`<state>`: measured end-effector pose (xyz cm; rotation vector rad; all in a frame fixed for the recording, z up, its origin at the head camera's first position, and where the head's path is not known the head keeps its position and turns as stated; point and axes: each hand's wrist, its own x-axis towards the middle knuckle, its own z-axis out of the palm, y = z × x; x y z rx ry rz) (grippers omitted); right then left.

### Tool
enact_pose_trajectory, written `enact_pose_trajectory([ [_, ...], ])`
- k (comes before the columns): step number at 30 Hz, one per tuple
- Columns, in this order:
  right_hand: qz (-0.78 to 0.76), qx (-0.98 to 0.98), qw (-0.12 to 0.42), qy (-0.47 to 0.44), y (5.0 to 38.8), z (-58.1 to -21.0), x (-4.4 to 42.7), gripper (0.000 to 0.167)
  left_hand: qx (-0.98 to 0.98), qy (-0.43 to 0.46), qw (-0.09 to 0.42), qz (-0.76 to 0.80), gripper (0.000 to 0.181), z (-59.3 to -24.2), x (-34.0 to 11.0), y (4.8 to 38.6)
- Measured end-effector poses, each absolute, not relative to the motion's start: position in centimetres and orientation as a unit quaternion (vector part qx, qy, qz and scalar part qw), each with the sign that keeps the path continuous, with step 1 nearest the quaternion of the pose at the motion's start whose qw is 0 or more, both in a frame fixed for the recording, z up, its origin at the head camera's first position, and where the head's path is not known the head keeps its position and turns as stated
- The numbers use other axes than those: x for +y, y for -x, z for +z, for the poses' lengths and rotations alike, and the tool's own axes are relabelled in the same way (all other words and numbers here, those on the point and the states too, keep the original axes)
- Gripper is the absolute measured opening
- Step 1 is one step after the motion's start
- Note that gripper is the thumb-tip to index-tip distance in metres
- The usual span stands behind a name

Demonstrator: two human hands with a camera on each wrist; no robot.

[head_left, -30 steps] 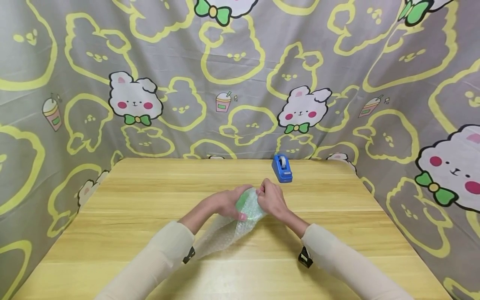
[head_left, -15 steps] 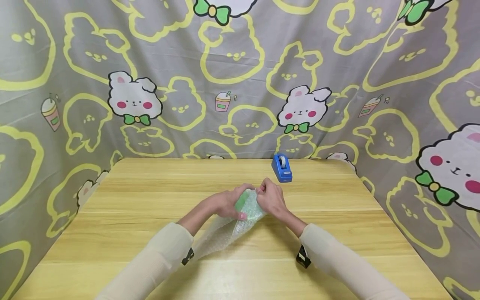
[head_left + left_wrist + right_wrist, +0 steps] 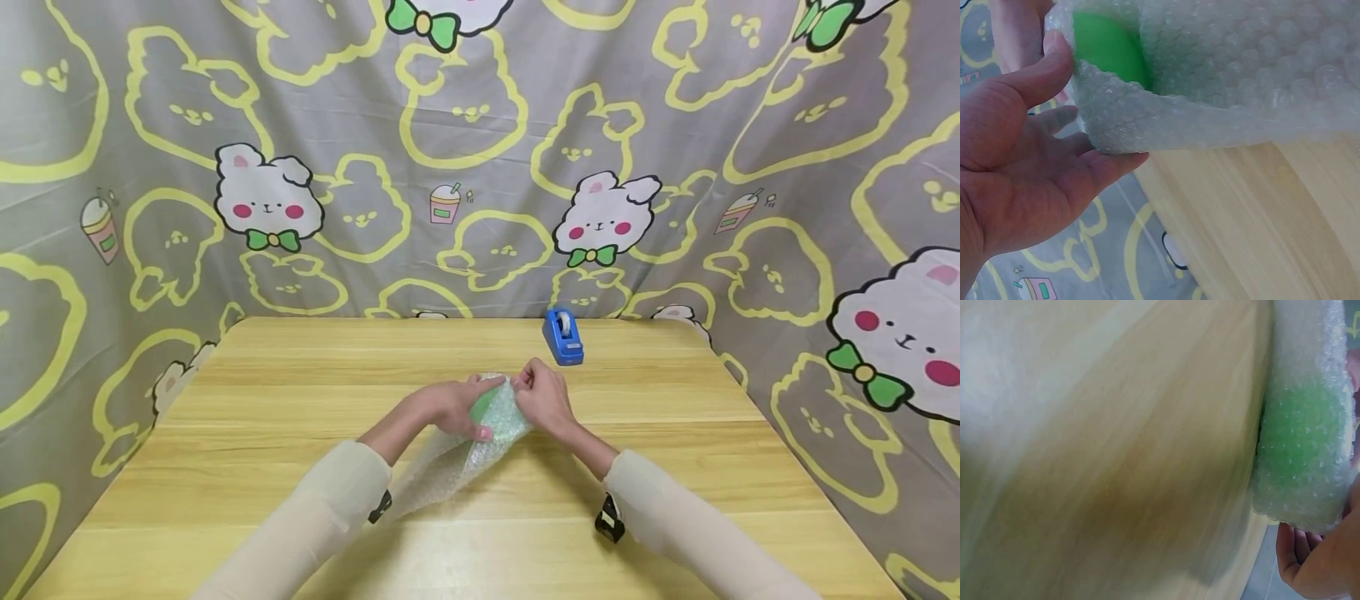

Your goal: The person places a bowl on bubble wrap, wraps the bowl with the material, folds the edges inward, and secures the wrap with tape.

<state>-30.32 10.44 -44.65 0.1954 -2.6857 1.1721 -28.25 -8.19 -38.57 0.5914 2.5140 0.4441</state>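
A sheet of clear bubble wrap (image 3: 495, 446) is folded around a smooth, rounded green object (image 3: 483, 404), with a loose tail trailing toward the left forearm. My left hand (image 3: 452, 408) holds the bundle from the left. In the left wrist view, the thumb of that hand (image 3: 1029, 162) lies on the wrap (image 3: 1260, 56) beside the exposed green surface (image 3: 1110, 50), and its fingers are along the outer side. At the upper right edge, my right hand (image 3: 543, 396) pinches the wrap with curled fingers. Through the layers in the right wrist view, the green object (image 3: 1304, 431) looks blurred; its kind is hidden.
A blue tape dispenser (image 3: 564, 337) with a roll of tape stands near the back edge of the wooden table (image 3: 315, 358), beyond the right hand. A grey curtain (image 3: 360, 125) with cartoon prints hangs around the table's back and sides.
My left fingers have shifted slightly at the bundle's top, where more of the wrap's edge shows. The right hand stays at the upper right edge, its fingers moving only a little.
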Motion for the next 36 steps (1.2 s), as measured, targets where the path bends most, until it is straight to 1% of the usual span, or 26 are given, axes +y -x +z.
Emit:
enact_pose_trajectory([
  [7, 0.383, -0.913, 0.101, -0.101, 29.4, -44.0, 10.9, 0.015, 0.930, -0.211, 0.266, 0.143, 0.091, -38.4, -7.9, 28.2],
  [8, 0.372, -0.916, 0.101, -0.114, 29.1, -44.0, 11.0, 0.017, 0.929, -0.210, 0.267, 0.143, 0.091, -38.4, -7.9, 28.2],
  [10, 0.352, -0.920, 0.095, -0.142, 28.5, -43.6, 11.3, 0.028, 0.929, -0.211, 0.267, 0.145, 0.091, -38.4, -7.9, 28.2],
  [13, 0.317, -0.927, 0.063, -0.191, 27.6, -42.9, 11.9, 0.050, 0.929, -0.214, 0.265, 0.148, 0.091, -38.4, -7.9, 28.2],
  [15, 0.299, -0.931, 0.024, -0.207, 27.1, -42.4, 12.2, 0.059, 0.929, -0.217, 0.261, 0.150, 0.092, -38.4, -7.9, 28.2],
  [20, 0.268, -0.940, -0.087, -0.192, 26.6, -41.4, 12.7, 0.073, 0.929, -0.213, 0.259, 0.154, 0.092, -38.4, -8.0, 28.2],
  [23, 0.254, -0.940, -0.128, -0.188, 26.6, -41.1, 12.7, 0.080, 0.929, -0.215, 0.259, 0.152, 0.092, -38.5, -8.0, 28.3],
  [30, 0.234, -0.939, -0.181, -0.176, 26.8, -41.0, 12.7, 0.096, 0.929, -0.217, 0.258, 0.150, 0.093, -38.7, -8.0, 28.4],
  [36, 0.226, -0.936, -0.189, -0.194, 27.3, -41.0, 12.8, 0.101, 0.930, -0.217, 0.256, 0.149, 0.093, -38.7, -8.1, 28.3],
])
